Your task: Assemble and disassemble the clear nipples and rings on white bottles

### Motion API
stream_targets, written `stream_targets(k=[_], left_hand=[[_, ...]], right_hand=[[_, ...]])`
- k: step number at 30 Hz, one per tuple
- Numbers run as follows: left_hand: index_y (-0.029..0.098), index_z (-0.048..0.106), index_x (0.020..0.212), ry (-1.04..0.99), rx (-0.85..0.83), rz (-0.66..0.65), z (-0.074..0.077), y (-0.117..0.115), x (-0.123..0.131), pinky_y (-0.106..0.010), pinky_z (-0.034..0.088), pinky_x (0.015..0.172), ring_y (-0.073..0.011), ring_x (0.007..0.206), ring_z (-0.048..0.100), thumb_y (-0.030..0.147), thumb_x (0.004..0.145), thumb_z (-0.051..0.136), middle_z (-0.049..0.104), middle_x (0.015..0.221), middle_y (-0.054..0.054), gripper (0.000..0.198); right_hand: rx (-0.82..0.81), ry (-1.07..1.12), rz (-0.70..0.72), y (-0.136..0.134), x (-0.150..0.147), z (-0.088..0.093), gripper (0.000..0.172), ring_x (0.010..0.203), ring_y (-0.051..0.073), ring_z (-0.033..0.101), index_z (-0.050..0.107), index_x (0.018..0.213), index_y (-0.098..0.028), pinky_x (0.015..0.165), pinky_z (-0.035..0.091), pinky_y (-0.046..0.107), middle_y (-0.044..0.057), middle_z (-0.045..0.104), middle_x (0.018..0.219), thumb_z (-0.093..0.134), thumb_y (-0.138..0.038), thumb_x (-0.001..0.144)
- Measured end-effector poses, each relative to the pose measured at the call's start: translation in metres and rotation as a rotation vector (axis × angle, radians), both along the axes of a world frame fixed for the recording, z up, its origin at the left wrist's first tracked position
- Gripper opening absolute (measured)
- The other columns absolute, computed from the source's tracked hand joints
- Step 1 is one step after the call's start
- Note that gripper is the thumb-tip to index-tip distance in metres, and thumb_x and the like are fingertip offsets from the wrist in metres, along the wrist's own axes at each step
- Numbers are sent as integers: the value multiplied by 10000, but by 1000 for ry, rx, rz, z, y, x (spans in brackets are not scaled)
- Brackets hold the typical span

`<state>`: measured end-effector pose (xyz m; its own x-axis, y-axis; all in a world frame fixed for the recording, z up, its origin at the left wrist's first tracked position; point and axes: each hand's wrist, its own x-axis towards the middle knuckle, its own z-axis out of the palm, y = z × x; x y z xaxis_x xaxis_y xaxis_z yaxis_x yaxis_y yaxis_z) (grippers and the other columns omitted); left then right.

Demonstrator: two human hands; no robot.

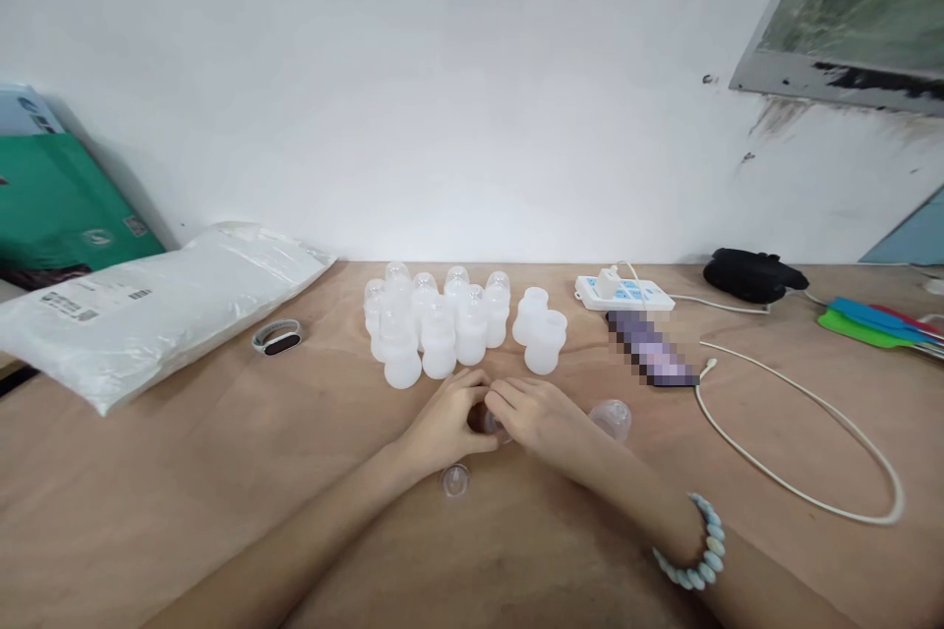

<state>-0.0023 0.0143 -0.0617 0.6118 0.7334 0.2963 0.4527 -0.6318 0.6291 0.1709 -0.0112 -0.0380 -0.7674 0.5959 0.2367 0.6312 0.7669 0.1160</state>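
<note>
My left hand (pixel 448 421) and my right hand (pixel 544 418) meet over the table, fingers curled round a small clear plastic piece (pixel 496 426). The fingers hide most of it, so its exact kind does not show. Just below my left hand, a clear bottle nipple (pixel 455 480) lies on the table. A transparent dome cap (pixel 612 420) rests beyond my right wrist. Behind the hands stand several small white baby bottles (pixel 439 354) with clear dome caps. Beside that group are two white bottle bodies (pixel 544 344) without caps.
At the left lie a white plastic parcel (pixel 162 300) and a fitness band (pixel 278 338). On the right are a power strip (pixel 626 294), a partly blurred phone (pixel 653 349), a looped white cable (pixel 803 393), a black pouch (pixel 753 275) and coloured flat sheets (pixel 877 322).
</note>
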Motion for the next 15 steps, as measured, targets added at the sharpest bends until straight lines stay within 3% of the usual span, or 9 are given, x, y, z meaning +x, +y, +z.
stream_targets(k=[5, 15], left_hand=[[187, 498, 643, 12, 14, 19, 0, -1, 2, -294, 412, 666, -189, 752, 519, 95, 637, 737, 516, 757, 22, 256], [191, 681, 842, 37, 49, -2, -1, -1, 0, -382, 450, 855, -255, 955, 558, 253, 724, 790, 639, 1007, -45, 172]], right_hand=[[189, 30, 85, 1, -3, -6, 207, 736, 211, 591, 599, 857, -111, 641, 448, 304, 97, 645, 814, 435, 10, 895], [50, 190, 1, 16, 16, -4, 176, 637, 157, 525, 497, 779, -187, 571, 385, 263, 8, 583, 715, 514, -88, 923]])
